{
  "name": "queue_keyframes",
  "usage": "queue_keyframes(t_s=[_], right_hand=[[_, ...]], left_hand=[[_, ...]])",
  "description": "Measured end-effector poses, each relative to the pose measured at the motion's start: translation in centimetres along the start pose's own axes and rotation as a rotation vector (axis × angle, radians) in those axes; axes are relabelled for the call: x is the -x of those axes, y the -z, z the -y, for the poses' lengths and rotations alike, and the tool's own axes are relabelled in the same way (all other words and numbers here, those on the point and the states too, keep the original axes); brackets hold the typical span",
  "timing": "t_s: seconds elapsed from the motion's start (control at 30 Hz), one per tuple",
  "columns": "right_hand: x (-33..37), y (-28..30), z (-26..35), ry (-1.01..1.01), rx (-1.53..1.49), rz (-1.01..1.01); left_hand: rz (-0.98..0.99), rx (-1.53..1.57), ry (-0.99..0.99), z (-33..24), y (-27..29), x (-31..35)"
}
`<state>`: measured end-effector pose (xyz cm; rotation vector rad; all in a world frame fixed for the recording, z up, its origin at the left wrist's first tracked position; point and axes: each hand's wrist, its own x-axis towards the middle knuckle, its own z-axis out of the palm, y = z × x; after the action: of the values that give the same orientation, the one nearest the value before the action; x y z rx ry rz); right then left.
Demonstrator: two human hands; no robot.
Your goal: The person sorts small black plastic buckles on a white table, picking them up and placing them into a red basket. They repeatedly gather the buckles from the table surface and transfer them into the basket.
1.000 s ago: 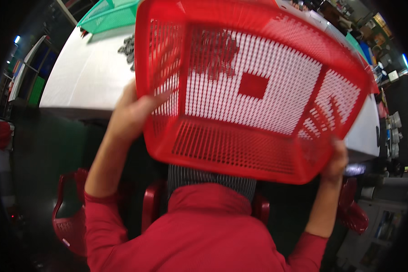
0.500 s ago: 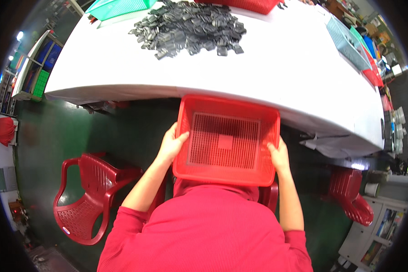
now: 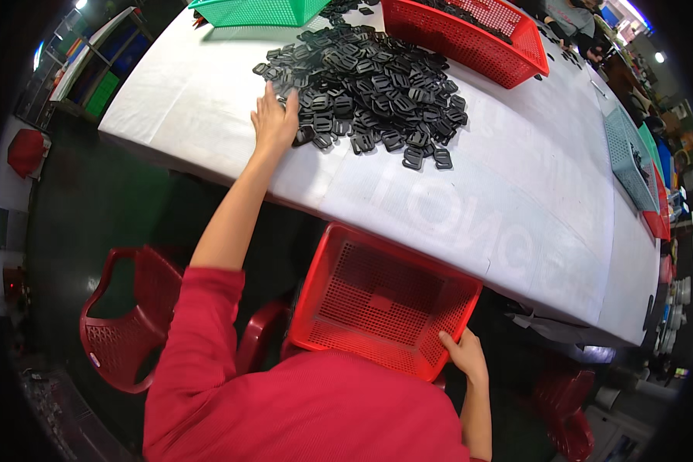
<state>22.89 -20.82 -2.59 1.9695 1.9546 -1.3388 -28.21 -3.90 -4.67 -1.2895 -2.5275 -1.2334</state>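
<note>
A heap of black plastic buckles (image 3: 385,88) lies on the white-covered table. At its near left edge my left hand (image 3: 274,119) reaches out, fingers apart, touching or just over the outermost buckles; nothing shows in its grasp. My right hand (image 3: 465,353) grips the right rim of a red plastic basket (image 3: 377,300), thumb inside the wall. This basket sits tilted at my lap, against the table's front edge. Its grid floor holds no buckles, only a small plain square patch in the middle.
Behind the heap stand a green basket (image 3: 258,11) and a red basket (image 3: 470,35) with black pieces in it. A light blue basket (image 3: 630,158) is at the table's right end. Red chairs stand left (image 3: 135,319) and right (image 3: 566,412). Another person (image 3: 574,19) sits far right.
My left hand has let go of the basket's left rim and moved forward to the heap. The basket has tilted and turned a little, still in my right hand. The view has shifted.
</note>
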Motion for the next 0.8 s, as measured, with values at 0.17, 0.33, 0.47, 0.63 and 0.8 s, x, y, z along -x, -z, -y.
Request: queue_keyframes(t_s=[0.17,0.33,0.47,0.63,0.8], right_hand=[[1.4,6.4,5.1,-0.061,0.019,-0.128],[-7.7,4.8,12.4,0.563,-0.096,-0.595],[-13.8,3.1,16.2,0.814,0.055,-0.693],[-16.8,3.7,15.7,0.819,0.115,-0.69],[-17.3,6.6,13.6,0.773,0.121,-0.796]], left_hand=[[0.02,-0.08,-0.129,-3.0,-4.1,1.0],[-0.058,0.149,-0.144,-10.9,-6.5,5.7],[-0.002,0.291,-0.142,-15.3,-8.0,9.2],[0.288,0.599,-0.205,-19.1,-8.0,14.1],[0.604,0.934,-0.015,-18.6,-5.4,13.9]])
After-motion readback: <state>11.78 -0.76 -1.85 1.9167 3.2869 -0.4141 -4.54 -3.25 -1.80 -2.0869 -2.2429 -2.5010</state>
